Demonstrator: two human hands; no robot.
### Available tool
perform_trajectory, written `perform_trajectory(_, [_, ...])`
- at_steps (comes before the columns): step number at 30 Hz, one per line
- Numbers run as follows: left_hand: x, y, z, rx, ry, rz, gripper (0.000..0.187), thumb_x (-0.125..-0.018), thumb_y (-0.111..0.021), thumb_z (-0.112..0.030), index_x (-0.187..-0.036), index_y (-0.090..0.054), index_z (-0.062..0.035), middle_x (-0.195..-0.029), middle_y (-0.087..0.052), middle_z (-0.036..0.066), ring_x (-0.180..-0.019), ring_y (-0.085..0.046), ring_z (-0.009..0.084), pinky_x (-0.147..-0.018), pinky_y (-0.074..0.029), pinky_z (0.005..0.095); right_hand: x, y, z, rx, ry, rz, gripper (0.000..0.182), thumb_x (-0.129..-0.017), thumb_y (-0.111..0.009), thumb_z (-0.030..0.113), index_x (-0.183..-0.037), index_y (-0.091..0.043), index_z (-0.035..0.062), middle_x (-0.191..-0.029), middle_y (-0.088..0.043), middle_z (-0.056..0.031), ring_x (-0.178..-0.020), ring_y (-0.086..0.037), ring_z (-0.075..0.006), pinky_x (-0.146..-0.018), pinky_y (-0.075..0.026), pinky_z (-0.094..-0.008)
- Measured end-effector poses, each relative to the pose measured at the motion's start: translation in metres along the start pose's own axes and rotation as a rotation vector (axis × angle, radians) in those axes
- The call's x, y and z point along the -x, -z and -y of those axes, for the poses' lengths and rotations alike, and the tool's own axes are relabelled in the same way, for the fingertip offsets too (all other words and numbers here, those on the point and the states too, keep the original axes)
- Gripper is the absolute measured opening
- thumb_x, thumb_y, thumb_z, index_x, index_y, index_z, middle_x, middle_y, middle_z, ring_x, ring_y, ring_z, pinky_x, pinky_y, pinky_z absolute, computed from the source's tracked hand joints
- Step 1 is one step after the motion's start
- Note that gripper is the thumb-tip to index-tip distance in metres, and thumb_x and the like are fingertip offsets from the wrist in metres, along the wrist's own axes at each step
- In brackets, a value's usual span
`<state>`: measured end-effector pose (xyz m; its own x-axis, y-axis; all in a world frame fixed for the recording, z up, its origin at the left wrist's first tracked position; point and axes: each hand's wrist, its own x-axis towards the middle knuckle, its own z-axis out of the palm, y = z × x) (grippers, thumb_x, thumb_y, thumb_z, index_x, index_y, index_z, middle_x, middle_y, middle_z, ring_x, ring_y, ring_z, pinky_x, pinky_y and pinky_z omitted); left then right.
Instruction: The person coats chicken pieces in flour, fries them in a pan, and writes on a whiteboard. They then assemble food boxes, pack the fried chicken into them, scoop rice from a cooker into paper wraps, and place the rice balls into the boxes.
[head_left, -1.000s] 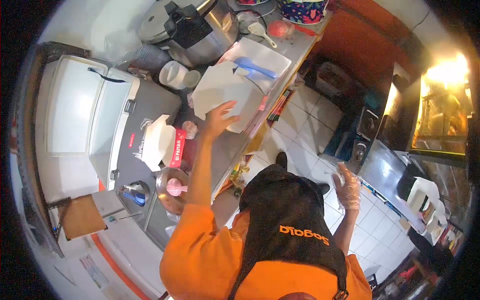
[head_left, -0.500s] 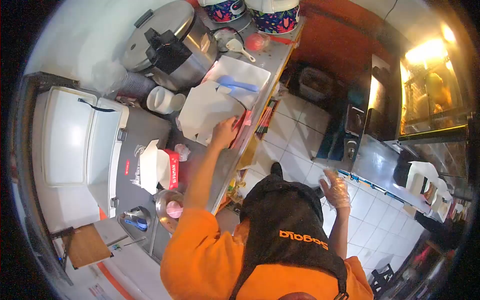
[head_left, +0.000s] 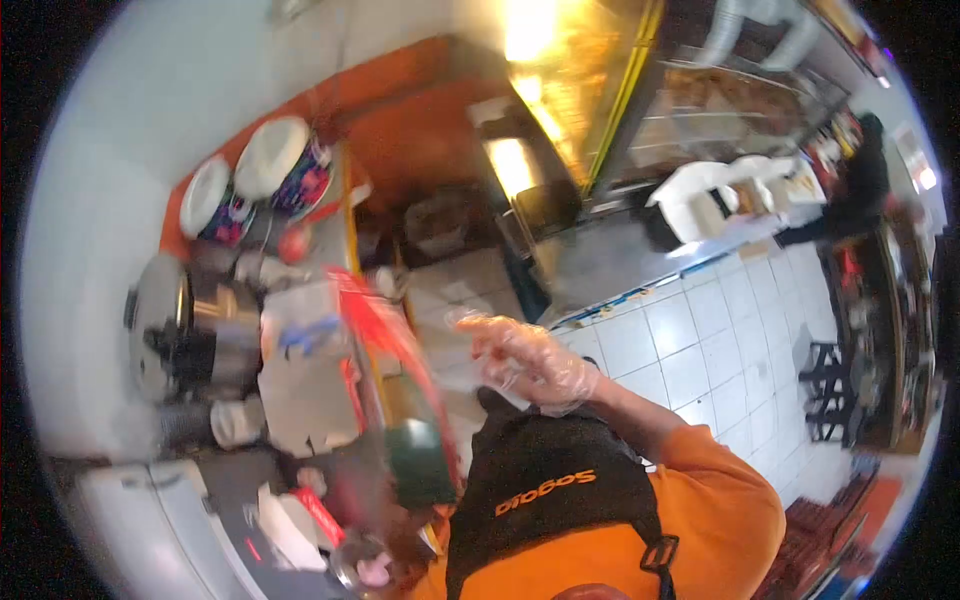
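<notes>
Counter, one. I log these entries by position.

Item 1: red-and-green article, blurred, lying across the view of the counter's aisle-side edge; I cannot tell whether it touches that edge.

Item 2: left hand, bare, dark and smeared by motion, near the lower end of item 1. I cannot tell whether its grip is open or closed.

Item 3: right hand, in a clear glove, above the aisle; fingers apart and loosely bent, grip open.

Item 4: white carton, opened out, near the counter's aisle-side edge; blue utensil just beyond.

Item 5: white-and-red food box, near a metal bowl with a pink ladle.

Item 6: large metal pot, toward the wall-side edge; white cup near it.

Item 7: two floral-sided containers, at the counter's far end.
</notes>
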<state>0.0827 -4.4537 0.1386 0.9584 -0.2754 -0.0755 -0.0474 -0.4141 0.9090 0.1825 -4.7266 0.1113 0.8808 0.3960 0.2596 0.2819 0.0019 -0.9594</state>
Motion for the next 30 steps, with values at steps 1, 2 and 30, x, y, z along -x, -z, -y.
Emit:
perform_trajectory(1, [0.001,-0.017,0.0,0.07,0.042,0.098,0.033,-0.096,-0.065,-0.016,-0.122,-0.063,0.0022,-0.105,-0.072,0.016,-0.093,-0.068,0.0233,-0.082,-0.053,0.0366,0.002,0.008,0.008,-0.01,0.091,-0.009,0.046,-0.101,-0.054,0.011,-0.147,-0.048,0.0044,-0.118,-0.065,-0.0127,-0.094,-0.062,-0.0167,-0.084,-0.053,-0.0345])
perform_trajectory(2, [0.004,-0.034,0.002,0.127,0.094,0.178,0.033,-0.096,-0.065,-0.017,-0.123,-0.063,0.0023,-0.105,-0.071,0.015,-0.094,-0.068,0.0225,-0.082,-0.053,0.0362,0.008,0.025,0.018,0.012,0.002,0.088,0.043,-0.102,-0.056,0.015,-0.144,-0.051,0.004,-0.117,-0.066,-0.013,-0.093,-0.063,-0.0173,-0.084,-0.053,-0.035])
perform_trajectory(30, [-0.039,-0.377,-0.129,0.121,0.301,0.51,0.039,-0.099,-0.068,-0.034,-0.117,-0.071,0.0004,-0.092,-0.071,0.006,-0.087,-0.06,0.0123,-0.082,-0.048,0.0309,0.258,0.299,0.0,0.398,0.33,0.474,0.046,-0.09,-0.072,0.024,-0.129,-0.061,0.0032,-0.113,-0.066,-0.0181,-0.106,-0.064,-0.0374,-0.091,-0.052,-0.0455])
